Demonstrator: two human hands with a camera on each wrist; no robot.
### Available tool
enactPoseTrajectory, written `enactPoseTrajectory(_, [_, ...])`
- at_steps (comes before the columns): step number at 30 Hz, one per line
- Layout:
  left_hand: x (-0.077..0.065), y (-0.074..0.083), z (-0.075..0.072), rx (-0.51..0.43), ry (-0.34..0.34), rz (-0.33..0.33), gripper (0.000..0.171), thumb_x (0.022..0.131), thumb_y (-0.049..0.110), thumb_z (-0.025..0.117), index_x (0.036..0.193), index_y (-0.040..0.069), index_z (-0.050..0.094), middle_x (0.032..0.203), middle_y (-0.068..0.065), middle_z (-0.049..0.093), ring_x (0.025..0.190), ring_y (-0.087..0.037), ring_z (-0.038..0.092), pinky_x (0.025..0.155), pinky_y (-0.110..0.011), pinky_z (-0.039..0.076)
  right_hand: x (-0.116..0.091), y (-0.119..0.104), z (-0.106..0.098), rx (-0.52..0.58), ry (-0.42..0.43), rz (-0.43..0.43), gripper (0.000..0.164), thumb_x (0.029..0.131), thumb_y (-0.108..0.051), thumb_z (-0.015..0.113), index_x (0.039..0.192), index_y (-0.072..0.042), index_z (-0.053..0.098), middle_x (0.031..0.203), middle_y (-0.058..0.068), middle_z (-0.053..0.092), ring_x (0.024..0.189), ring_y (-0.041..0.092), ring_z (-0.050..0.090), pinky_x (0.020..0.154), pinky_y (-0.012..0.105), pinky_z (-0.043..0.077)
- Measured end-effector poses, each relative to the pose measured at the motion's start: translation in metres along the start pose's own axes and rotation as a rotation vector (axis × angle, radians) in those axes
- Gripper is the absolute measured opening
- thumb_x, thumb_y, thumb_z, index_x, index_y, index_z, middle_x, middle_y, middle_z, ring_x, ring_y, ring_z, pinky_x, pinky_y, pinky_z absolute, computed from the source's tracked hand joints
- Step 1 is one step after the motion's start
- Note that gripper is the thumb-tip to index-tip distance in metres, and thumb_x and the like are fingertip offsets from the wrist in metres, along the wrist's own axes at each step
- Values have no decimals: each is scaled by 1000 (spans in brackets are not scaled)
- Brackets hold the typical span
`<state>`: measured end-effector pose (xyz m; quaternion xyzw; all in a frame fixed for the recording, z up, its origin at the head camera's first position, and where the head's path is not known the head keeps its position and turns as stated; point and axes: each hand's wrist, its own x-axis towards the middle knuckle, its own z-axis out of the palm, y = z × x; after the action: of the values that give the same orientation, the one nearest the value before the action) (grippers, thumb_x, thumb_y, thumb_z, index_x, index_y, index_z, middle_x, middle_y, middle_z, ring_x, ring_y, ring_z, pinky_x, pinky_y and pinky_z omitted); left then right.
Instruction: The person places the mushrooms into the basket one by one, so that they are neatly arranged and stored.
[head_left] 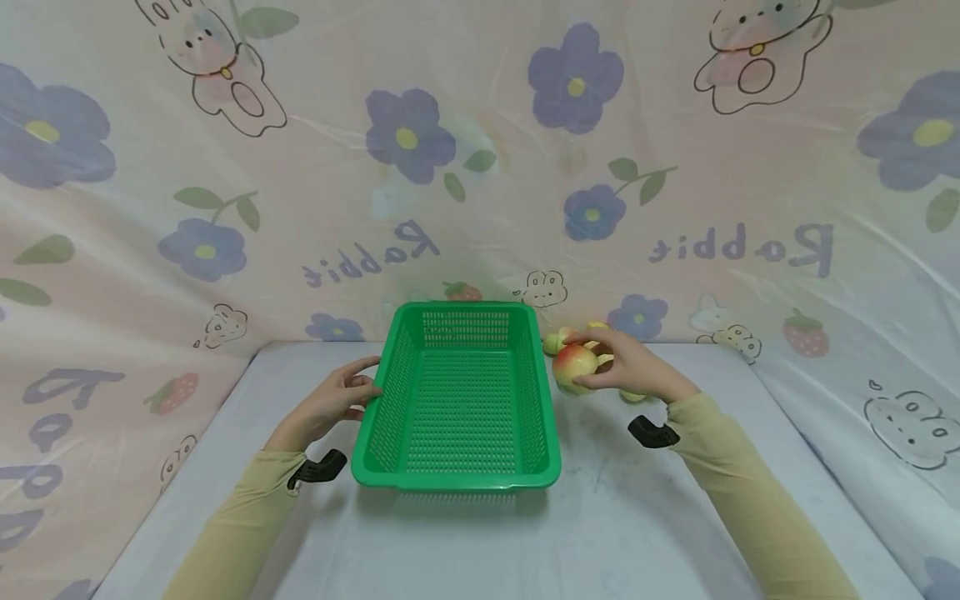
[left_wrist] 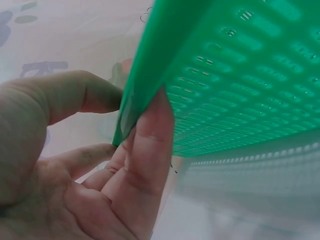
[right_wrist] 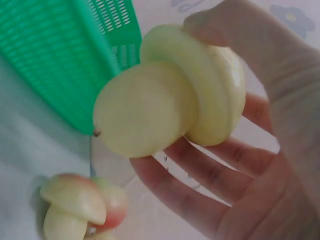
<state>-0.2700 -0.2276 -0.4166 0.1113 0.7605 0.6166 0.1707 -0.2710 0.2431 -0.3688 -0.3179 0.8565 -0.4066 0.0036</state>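
Observation:
A green plastic basket (head_left: 457, 481) with slotted walls and floor stands in the middle of the table, nothing lying inside it. My left hand (head_left: 330, 404) pinches its left rim between thumb and fingers; the left wrist view shows the rim (left_wrist: 150, 75) in that pinch. Just right of the basket, my right hand (head_left: 630, 364) grips a mushroom (head_left: 575, 367) with a red-and-yellow cap. The right wrist view shows its pale, bulbous stem (right_wrist: 145, 110), the thumb on the cap and fingers beneath. Another mushroom (right_wrist: 75, 197) lies below, beside a reddish one (right_wrist: 115, 202).
More pale yellow pieces, such as one behind the right hand (head_left: 555, 342) and one below it (head_left: 633, 396), lie on the white tabletop (head_left: 450, 550), partly hidden. A printed cloth (head_left: 487, 217) hangs behind the table. Black wrist mounts (head_left: 318, 468) sit at both sleeves.

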Motion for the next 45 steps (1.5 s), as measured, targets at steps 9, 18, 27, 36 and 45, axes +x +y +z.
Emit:
enactPoseTrajectory(9, [1,3,5,32,8,-18,70,95,7,58,153,9,19,94,-11,57,72,-18,59,66,-37,56,28,-16,5,102,27,77,56,81,-19,80,131,-12,56,126,7,57,104,26,59,83,40,52])
enactPoseTrajectory(18, [2,5,6,41,2,-25,71,95,7,58,153,9,18,93,-11,56,71,-18,59,64,-35,56,56,-21,17,280,78,197,56,85,-29,75,134,-16,53,128,9,52,109,28,58,78,38,55])
enactPoseTrajectory(27, [0,7,3,64,-6,-32,71,95,9,59,153,10,18,96,-13,56,73,-18,60,65,-36,57,80,-21,41,368,42,229,56,89,-23,71,138,-8,48,132,15,46,111,33,55,85,51,52])
enactPoseTrajectory(36, [-2,8,2,84,-27,-27,71,96,10,58,154,9,16,96,-13,57,73,-17,57,66,-35,57,101,-32,68,376,39,253,54,87,-17,73,135,-6,51,125,18,51,99,29,61,74,37,57])
enactPoseTrajectory(45, [-3,10,5,92,-30,-41,72,96,10,57,154,8,14,97,-14,57,73,-18,60,65,-35,57,113,-36,92,383,11,273,52,88,-14,72,134,-2,51,122,18,53,97,28,62,72,37,57])
